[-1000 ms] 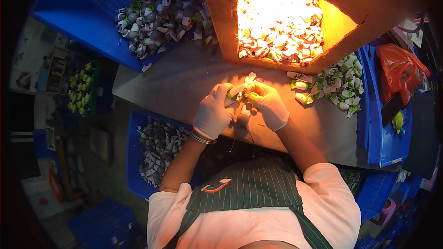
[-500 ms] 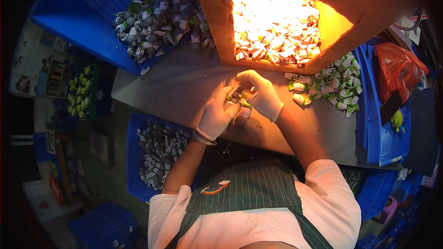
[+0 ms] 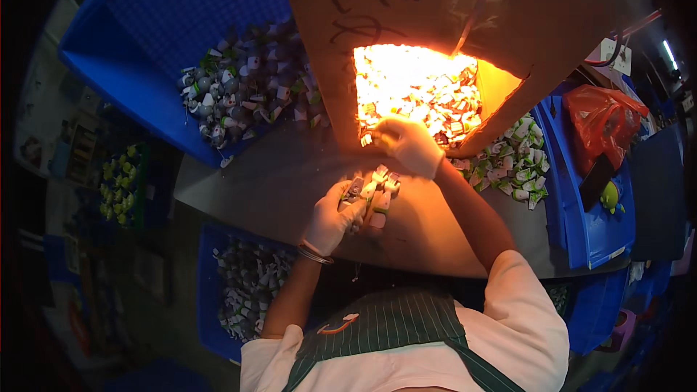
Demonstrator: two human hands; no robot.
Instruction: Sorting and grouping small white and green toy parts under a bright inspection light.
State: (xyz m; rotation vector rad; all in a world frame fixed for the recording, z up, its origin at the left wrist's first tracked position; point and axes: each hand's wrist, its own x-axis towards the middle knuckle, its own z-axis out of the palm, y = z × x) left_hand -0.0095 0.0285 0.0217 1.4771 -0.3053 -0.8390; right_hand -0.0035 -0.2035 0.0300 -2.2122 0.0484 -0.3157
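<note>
My left hand (image 3: 334, 218), in a whitish glove, is closed around a small grey plastic part (image 3: 355, 187) above the table. Beside its fingertips lie a few white-and-green plastic pieces (image 3: 379, 200). My right hand (image 3: 412, 147), gloved too, is at the lower edge of a brightly lit opening in a cardboard box (image 3: 312, 29). Its fingers are bent and pressed together; glare and blur hide what they hold, if anything. Inside the opening is a heap of small white-and-green pieces (image 3: 439, 94), partly washed out by the light.
A blue bin (image 3: 109, 72) with grey-and-white parts stands back left. Another blue bin (image 3: 207, 283) sits low at left. White-and-green pieces (image 3: 519, 167) are piled right of the box, beside blue trays (image 3: 559, 203) and a red plastic bag (image 3: 606, 120). The table (image 3: 435, 247) has a curved front edge.
My hands were together over the table; now they are apart. The right has moved up to the box opening, and the left has dropped slightly, keeping the grey part. The whole view has shifted.
</note>
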